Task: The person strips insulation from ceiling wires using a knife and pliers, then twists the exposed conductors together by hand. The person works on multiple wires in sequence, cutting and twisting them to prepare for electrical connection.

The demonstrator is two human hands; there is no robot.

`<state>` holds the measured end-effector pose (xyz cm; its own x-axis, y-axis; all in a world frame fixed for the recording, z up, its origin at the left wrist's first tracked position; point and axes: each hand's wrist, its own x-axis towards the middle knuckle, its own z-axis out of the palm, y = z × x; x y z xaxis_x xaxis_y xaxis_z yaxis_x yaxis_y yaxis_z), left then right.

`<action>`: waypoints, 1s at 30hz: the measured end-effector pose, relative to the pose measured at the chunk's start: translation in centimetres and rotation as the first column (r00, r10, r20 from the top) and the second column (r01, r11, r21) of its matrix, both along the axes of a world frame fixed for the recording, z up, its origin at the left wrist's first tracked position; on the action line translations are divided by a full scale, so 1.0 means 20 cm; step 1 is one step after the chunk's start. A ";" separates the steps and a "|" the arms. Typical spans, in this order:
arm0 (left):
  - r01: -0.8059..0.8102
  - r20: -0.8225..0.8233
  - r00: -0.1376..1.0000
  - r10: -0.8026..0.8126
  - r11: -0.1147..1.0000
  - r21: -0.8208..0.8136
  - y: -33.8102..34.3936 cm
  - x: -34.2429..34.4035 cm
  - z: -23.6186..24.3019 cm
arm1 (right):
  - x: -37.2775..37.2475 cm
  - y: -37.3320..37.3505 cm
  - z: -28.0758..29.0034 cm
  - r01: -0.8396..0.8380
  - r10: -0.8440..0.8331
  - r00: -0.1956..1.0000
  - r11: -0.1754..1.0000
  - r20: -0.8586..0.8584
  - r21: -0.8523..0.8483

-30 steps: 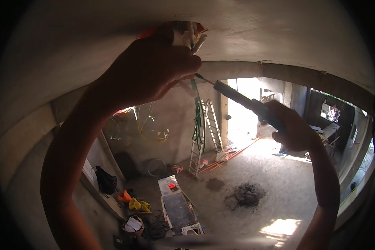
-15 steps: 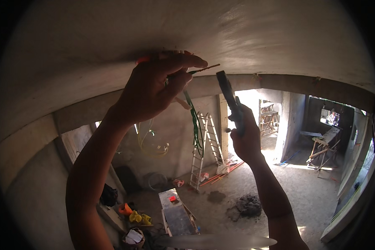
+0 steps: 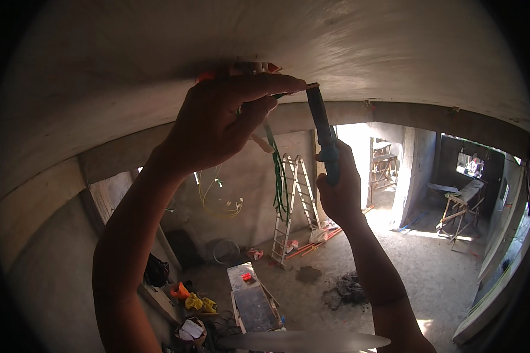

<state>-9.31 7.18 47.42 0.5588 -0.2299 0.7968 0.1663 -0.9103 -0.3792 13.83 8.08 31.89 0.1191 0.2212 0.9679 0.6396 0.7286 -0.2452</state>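
Observation:
Close under the ceiling, my left hand [image 3: 212, 120] pinches a twisted copper wire end [image 3: 312, 86] between thumb and fingers. Green wires [image 3: 278, 182] hang down behind that hand. Just above the fingers, an orange electrical box [image 3: 206, 76] shows partly at the ceiling; the hand hides much of it. My right hand [image 3: 343, 194] is closed round the blue-green handles of a pair of pliers [image 3: 317, 112] with dark jaws pointing up. The jaw tips are at the bare copper end, level with my left fingertips. Whether they grip the wire I cannot tell.
An A-frame ladder [image 3: 297, 206] stands by the far wall, with orange pipes [image 3: 315, 244] on the floor beside it. Below lie a board platform [image 3: 255, 309], yellow bags [image 3: 200, 303] and a dark rubble heap [image 3: 347, 292]. A wooden trestle [image 3: 456, 212] stands at the right.
My right hand has raised the pliers and moved them slightly left, bringing the jaws to the copper end. My left hand still pinches the wire, its forefinger stretched farther along it.

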 end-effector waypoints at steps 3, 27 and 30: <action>-0.013 -0.006 1.000 0.013 1.000 0.010 0.00 0.00 -0.01 | 0.01 0.01 -0.01 0.015 -0.015 1.000 1.000 -0.005 -0.014; -0.115 -0.333 0.939 0.086 0.991 -0.070 -0.03 -0.14 0.04 | 0.19 0.00 0.01 -0.616 0.802 0.596 0.491 0.044 -0.616; -0.155 -0.263 0.954 0.146 0.988 -0.015 -0.04 -0.13 0.00 | 0.25 -0.15 -0.05 -0.260 0.442 0.880 0.757 0.176 -0.599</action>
